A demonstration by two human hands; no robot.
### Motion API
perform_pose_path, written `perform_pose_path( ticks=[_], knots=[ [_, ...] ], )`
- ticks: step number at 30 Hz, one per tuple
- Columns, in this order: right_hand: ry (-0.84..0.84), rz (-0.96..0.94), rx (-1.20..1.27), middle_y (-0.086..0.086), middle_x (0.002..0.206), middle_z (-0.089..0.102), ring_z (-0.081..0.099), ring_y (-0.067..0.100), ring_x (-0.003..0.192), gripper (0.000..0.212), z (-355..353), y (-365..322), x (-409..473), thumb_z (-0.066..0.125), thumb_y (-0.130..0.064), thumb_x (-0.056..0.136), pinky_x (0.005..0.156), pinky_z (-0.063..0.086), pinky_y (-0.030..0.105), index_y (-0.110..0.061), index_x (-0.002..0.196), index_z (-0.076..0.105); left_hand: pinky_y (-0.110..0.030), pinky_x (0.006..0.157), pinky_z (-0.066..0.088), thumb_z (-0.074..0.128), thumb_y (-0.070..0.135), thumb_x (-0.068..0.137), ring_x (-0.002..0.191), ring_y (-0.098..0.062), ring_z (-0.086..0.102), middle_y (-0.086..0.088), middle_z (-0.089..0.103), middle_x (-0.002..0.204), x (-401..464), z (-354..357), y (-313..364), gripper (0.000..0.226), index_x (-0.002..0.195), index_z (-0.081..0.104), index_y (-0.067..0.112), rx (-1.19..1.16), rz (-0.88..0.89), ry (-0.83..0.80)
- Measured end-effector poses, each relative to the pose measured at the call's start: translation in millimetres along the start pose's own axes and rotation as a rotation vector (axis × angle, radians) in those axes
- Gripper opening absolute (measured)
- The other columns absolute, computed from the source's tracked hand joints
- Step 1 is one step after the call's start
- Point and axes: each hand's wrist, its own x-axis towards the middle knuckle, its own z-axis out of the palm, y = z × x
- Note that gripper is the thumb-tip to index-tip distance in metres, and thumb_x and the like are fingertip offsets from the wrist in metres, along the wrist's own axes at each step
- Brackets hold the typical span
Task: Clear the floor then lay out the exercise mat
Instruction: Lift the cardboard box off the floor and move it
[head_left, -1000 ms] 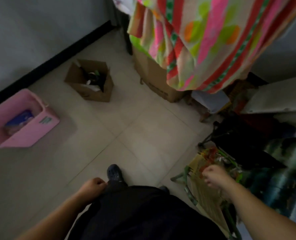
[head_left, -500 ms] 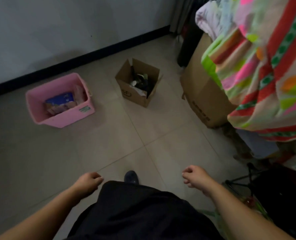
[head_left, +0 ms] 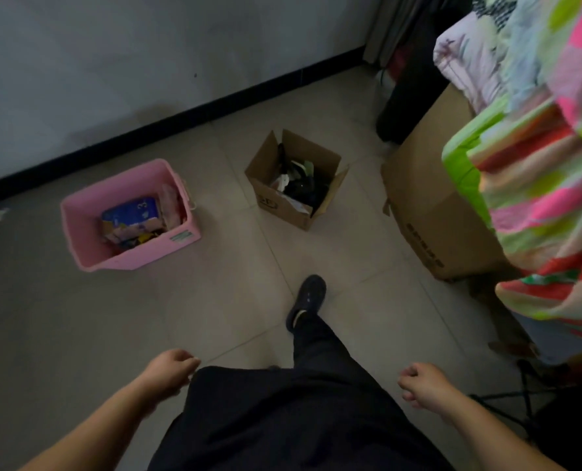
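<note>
A pink plastic bin [head_left: 78,232] with packets inside stands on the tiled floor at the left. To its right sits a small open cardboard box [head_left: 269,198] holding dark items. My left hand [head_left: 170,370] hangs beside my hip with loosely curled fingers and holds nothing. My right hand [head_left: 422,384] hangs at the other side, fingers loosely curled, also holding nothing. Both hands are well short of the bin and the box. No exercise mat shows in the view.
A large cardboard box [head_left: 429,215] stands at the right under a bright striped blanket [head_left: 538,185]. A dark skirting [head_left: 180,117] runs along the grey wall. My foot in a dark shoe [head_left: 308,297] steps forward on the tiles. A dark metal frame [head_left: 527,396] sits bottom right.
The view has swung left, bringing the pink bin and small box toward the centre. My right hand has left the cluttered basket at the right. One foot has stepped forward.
</note>
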Motion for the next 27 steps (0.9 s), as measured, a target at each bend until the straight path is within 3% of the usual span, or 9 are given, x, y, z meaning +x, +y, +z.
perform_pose_path(
  ticks=[6, 9, 13, 17, 23, 27],
  knots=[
    [-0.070, 0.031, -0.078, 0.010, 0.066, 0.053, 0.053, 0.020, 0.055, 0.005, -69.3, -91.7, 50.6, 0.055, -0.007, 0.087, 0.053, 0.039, 0.026, -0.008, 0.083, 0.055, -0.032, 0.087, 0.049, 0.058, 0.029, 0.093, 0.096, -0.019, 0.062, -0.005, 0.067, 0.105, 18.3, -36.0, 111.5, 0.015, 0.097, 0.066, 0.017, 0.071, 0.083, 0.014],
    [-0.069, -0.053, -0.077, 0.012, 0.077, 0.055, 0.054, 0.022, 0.064, 0.006, -115.1, -167.8, 78.8, 0.055, -0.009, 0.093, 0.057, 0.041, 0.029, -0.009, 0.087, 0.054, -0.033, 0.088, 0.050, 0.058, 0.029, 0.093, 0.094, -0.017, 0.063, -0.003, 0.067, 0.104, 30.3, -56.2, 169.7, 0.010, 0.094, 0.065, 0.022, 0.071, 0.118, 0.050],
    [0.017, -0.165, 0.057, 0.014, 0.081, 0.060, 0.058, 0.024, 0.070, 0.008, -160.2, -268.0, 107.9, 0.054, -0.008, 0.093, 0.064, 0.046, 0.033, -0.007, 0.088, 0.060, -0.035, 0.087, 0.052, 0.054, 0.031, 0.094, 0.093, -0.017, 0.063, -0.002, 0.066, 0.103, 47.0, -73.3, 229.6, 0.020, 0.105, 0.065, 0.018, 0.069, 0.136, 0.025],
    [0.029, -0.226, 0.164, 0.010, 0.077, 0.063, 0.061, 0.017, 0.063, 0.009, -171.5, -346.6, 134.3, 0.057, -0.011, 0.090, 0.055, 0.051, 0.028, -0.009, 0.084, 0.063, -0.036, 0.091, 0.052, 0.053, 0.031, 0.094, 0.097, -0.017, 0.063, -0.002, 0.066, 0.106, 77.8, -92.6, 267.0, 0.021, 0.107, 0.064, 0.019, 0.156, 0.135, -0.036],
    [0.032, -0.052, 0.205, 0.010, 0.076, 0.063, 0.061, 0.021, 0.068, 0.009, -151.7, -400.3, 179.1, 0.058, -0.012, 0.090, 0.062, 0.051, 0.032, -0.011, 0.083, 0.062, -0.034, 0.092, 0.052, 0.052, 0.032, 0.094, 0.097, -0.019, 0.062, -0.003, 0.066, 0.105, 178.5, -150.7, 320.1, 0.023, 0.107, 0.064, 0.017, 0.265, 0.042, -0.145],
    [0.092, 0.078, 0.255, 0.011, 0.073, 0.066, 0.063, 0.025, 0.071, 0.011, -136.3, -430.8, 222.1, 0.056, -0.009, 0.088, 0.073, 0.056, 0.040, -0.010, 0.080, 0.063, -0.031, 0.084, 0.051, 0.052, 0.035, 0.094, 0.092, -0.015, 0.062, 0.000, 0.064, 0.100, 272.7, -193.4, 375.6, 0.026, 0.110, 0.064, 0.017, 0.399, 0.118, -0.118]
  ],
)
